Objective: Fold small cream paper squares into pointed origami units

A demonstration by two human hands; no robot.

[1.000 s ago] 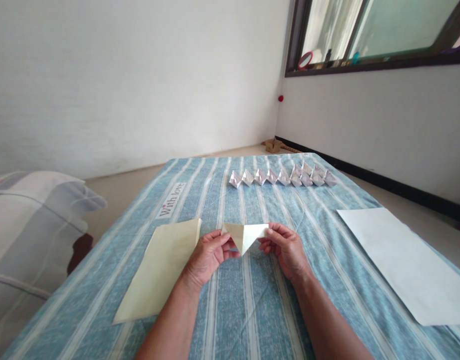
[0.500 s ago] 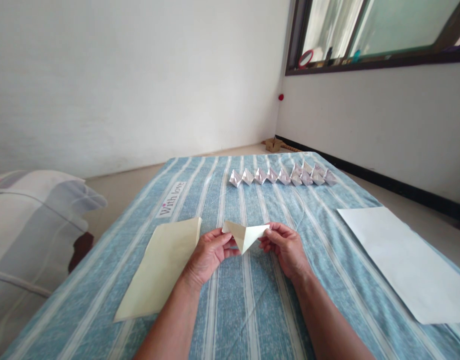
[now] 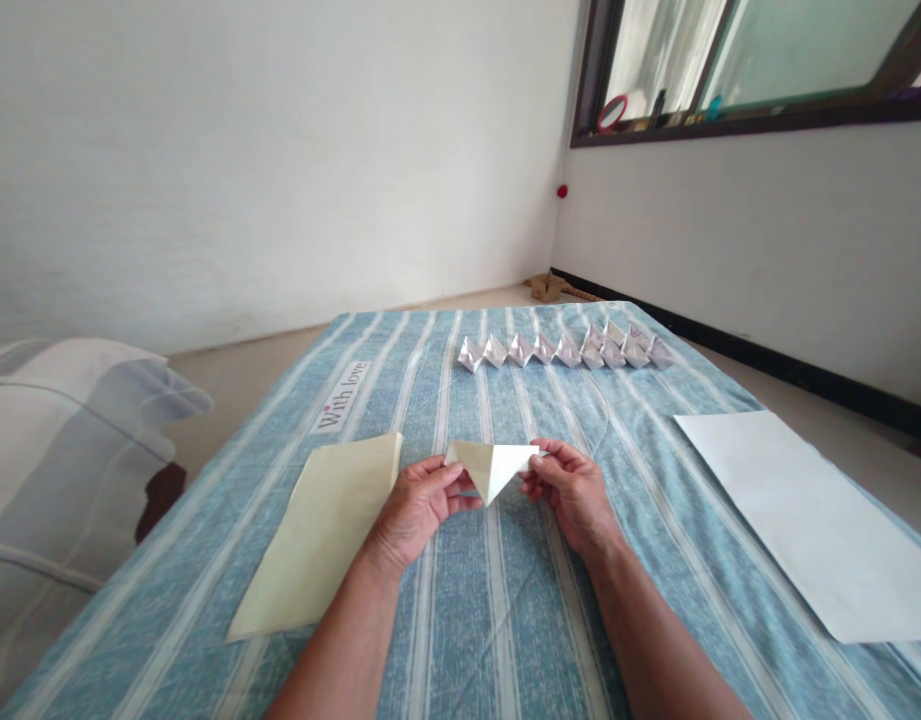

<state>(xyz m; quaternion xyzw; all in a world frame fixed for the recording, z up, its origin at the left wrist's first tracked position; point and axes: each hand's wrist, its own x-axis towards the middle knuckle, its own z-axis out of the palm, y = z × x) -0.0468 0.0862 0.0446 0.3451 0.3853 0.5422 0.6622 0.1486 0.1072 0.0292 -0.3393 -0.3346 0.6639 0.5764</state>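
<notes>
A small cream folded paper (image 3: 493,466), triangular with its point toward me, is held just above the blue striped bedsheet (image 3: 505,610). My left hand (image 3: 417,505) pinches its left corner and my right hand (image 3: 571,492) pinches its right corner. A flat cream sheet (image 3: 321,535) lies on the bed just left of my left hand. Far ahead, a row of several small folded white paper boats (image 3: 565,351) stands in a line.
A large white sheet (image 3: 812,520) lies at the bed's right edge. A pillow (image 3: 62,440) sits on the left. Beyond the bed are bare floor, white walls, a small cardboard object (image 3: 546,288) in the corner and a window sill with small items.
The folded paper has tilted slightly between my fingers, and my right fingers shifted along its edge. The view has dipped a little. Nothing else moved.
</notes>
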